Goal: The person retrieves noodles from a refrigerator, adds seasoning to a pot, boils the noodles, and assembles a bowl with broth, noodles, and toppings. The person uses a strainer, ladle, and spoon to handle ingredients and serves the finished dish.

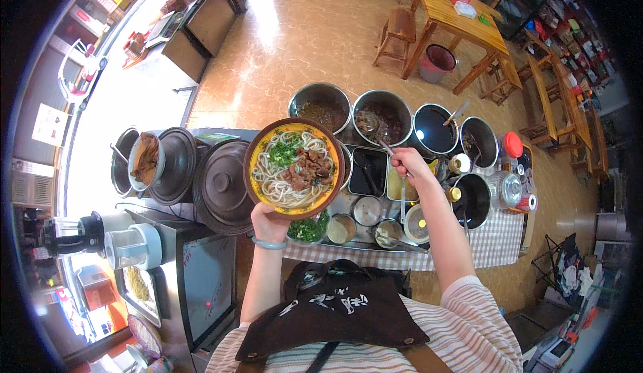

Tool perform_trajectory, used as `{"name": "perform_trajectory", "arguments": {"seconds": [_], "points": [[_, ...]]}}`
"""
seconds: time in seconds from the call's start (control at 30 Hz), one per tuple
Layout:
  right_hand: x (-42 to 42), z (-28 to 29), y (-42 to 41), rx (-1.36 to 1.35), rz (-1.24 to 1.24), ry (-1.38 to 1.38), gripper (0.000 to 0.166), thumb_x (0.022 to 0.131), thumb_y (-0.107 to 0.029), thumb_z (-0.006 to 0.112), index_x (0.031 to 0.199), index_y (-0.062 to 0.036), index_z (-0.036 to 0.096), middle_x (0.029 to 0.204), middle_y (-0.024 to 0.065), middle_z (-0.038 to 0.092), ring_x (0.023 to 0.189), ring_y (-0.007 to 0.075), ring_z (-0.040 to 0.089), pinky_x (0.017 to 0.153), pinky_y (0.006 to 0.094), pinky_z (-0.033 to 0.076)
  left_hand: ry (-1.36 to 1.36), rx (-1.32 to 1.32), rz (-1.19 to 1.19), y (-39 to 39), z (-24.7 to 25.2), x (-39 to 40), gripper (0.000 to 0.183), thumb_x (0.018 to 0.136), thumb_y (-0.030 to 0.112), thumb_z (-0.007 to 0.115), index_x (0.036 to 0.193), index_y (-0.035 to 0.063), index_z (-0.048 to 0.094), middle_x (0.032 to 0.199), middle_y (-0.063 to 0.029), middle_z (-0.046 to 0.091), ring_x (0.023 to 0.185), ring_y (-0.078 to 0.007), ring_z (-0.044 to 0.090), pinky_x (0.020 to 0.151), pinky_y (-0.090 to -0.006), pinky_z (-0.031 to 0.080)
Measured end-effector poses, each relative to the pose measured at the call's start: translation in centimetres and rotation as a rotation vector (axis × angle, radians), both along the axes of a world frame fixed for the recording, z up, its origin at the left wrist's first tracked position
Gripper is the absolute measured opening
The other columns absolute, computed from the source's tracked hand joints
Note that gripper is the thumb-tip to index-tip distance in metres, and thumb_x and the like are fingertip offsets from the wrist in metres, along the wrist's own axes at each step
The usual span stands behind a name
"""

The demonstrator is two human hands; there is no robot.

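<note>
My left hand (pixel 271 226) holds up a yellow patterned bowl with a brown rim (pixel 329 199). In it lie white noodles (pixel 271 184), chopped green onion (pixel 284 153) and braised meat pieces (pixel 307 168). My right hand (pixel 409 164) grips the handle of a metal ladle (pixel 370 123), whose head rests in a steel pot of dark meat stew (pixel 394 116). Beside that pot, a pot of oily broth (pixel 321 111) is partly covered by the bowl. Below the bowl stands a container of chopped green onion (pixel 307 228).
Right of the stew stand a pot of dark liquid (pixel 436 134), further pots and jars (pixel 510 189). Small seasoning bowls (pixel 367 211) sit nearer me, beside a checked cloth (pixel 495 237). Lidded dark pots (pixel 221 182) are at left. Beyond are a wooden table (pixel 454 8) and stool (pixel 400 25).
</note>
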State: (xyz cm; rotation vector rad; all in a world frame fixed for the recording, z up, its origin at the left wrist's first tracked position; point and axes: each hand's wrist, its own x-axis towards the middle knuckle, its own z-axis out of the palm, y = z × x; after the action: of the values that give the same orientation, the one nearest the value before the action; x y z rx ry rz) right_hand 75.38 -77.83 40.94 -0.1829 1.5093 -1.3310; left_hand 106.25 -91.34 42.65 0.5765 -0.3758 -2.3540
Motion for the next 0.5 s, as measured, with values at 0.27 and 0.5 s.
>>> {"name": "perform_trajectory", "arguments": {"seconds": [0.27, 0.5], "points": [[0.6, 3.1, 1.5, -0.02, -0.05, 0.024, 0.007, 0.073, -0.003, 0.042, 0.066, -0.0052, 0.044, 0.053, -0.0005, 0.041, 0.035, 0.0048, 0.033, 0.032, 0.0188, 0.023, -0.025, -0.003, -0.016, 0.0, 0.2, 0.1, 0.056, 0.057, 0.01, 0.045, 0.111, -0.0024, 0.039, 0.109, -0.0142, 0.048, 0.101, -0.0282, 0.046, 0.088, -0.0397, 0.037], [4.5, 12.9, 3.2, -0.012, 0.171, 0.193, 0.035, 0.078, -0.004, 0.04, 0.112, 0.0022, 0.042, 0.051, -0.0019, 0.041, 0.032, 0.002, 0.029, 0.028, 0.0155, 0.022, 0.014, 0.022, -0.06, -0.6, -0.9, 0.2, 0.055, 0.058, 0.009, 0.044, 0.111, -0.0021, 0.038, 0.11, -0.0145, 0.047, 0.101, -0.0292, 0.046, 0.088, -0.0422, 0.037]]}}
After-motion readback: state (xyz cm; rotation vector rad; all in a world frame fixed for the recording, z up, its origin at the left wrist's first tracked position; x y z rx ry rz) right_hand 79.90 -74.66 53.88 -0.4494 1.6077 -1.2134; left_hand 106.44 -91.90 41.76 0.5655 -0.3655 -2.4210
